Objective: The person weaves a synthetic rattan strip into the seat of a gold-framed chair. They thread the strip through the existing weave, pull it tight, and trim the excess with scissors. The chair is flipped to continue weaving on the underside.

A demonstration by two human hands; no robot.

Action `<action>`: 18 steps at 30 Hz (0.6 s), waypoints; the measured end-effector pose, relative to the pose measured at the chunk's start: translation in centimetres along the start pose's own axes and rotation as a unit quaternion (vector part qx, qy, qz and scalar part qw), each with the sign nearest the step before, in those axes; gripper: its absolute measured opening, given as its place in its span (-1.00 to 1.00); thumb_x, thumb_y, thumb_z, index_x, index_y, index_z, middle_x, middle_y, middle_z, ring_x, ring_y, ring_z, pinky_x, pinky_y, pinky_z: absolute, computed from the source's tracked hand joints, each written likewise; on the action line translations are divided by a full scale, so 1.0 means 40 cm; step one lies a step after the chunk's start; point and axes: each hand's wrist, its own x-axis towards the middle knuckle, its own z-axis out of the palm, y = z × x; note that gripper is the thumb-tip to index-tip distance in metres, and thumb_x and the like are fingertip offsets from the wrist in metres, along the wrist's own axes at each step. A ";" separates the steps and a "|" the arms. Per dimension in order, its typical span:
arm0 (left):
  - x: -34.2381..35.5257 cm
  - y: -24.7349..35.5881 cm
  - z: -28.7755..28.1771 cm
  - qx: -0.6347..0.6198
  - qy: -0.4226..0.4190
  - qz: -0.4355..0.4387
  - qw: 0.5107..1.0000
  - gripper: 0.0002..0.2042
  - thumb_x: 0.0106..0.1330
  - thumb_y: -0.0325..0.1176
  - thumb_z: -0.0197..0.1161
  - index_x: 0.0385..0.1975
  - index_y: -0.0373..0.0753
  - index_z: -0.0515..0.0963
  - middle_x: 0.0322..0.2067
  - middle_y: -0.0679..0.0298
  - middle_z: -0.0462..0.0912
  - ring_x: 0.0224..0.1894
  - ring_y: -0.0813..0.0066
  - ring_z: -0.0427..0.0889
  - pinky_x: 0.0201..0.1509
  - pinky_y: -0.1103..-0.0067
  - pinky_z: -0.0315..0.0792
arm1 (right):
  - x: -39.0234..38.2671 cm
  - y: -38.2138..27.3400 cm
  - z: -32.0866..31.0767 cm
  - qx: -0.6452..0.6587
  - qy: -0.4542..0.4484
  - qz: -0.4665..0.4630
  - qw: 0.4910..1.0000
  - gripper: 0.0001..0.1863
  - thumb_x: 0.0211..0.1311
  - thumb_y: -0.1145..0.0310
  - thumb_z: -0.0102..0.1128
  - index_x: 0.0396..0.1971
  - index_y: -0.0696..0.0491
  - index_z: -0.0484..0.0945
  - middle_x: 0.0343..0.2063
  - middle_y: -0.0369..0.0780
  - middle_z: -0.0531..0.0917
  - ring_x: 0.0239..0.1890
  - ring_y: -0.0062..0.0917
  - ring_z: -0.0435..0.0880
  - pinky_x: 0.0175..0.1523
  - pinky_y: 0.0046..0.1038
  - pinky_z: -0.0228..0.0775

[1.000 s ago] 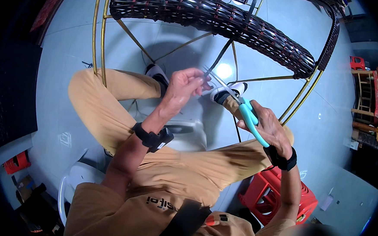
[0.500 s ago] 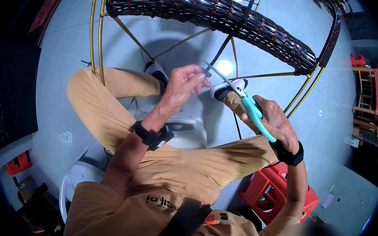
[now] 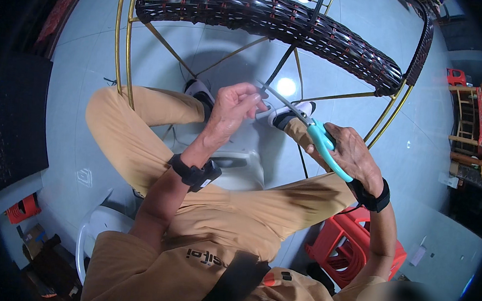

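Note:
Between the thumb and fingers of my left hand (image 3: 232, 108) I pinch a dark flat strip (image 3: 279, 62) that hangs down from a dark brown woven roll (image 3: 260, 16) on a gold metal furniture frame (image 3: 119, 44). My right hand (image 3: 345, 157) grips scissors (image 3: 324, 142) with turquoise handles and long silver blades. The blade tips lie at the strip, just above my left fingertips; whether they touch it I cannot tell.
My legs (image 3: 120, 137) are spread beneath the frame, over a tiled floor (image 3: 77, 113). A white plastic seat (image 3: 234, 169) is between them. A red plastic stool (image 3: 334, 244) stands at lower right, stacked wooden furniture (image 3: 468, 128) at far right, a dark panel (image 3: 22, 115) at left.
Compared with a second ago, my right hand and the scissors have shifted a little to the right. The woven roll sits slightly higher and further left in view. My left hand keeps its pinch.

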 end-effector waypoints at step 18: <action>-0.001 0.052 -0.153 -0.098 0.081 -0.045 0.991 -0.80 0.30 -0.38 0.14 -0.18 -0.37 0.44 -0.26 0.09 0.60 -0.24 0.44 0.59 -0.07 0.59 0.46 | -0.279 0.091 0.119 0.163 0.318 0.169 0.919 -0.61 -0.07 0.16 0.39 -0.49 0.19 0.50 -0.78 -0.15 0.38 -0.69 -0.50 0.39 -0.51 -0.42 0.24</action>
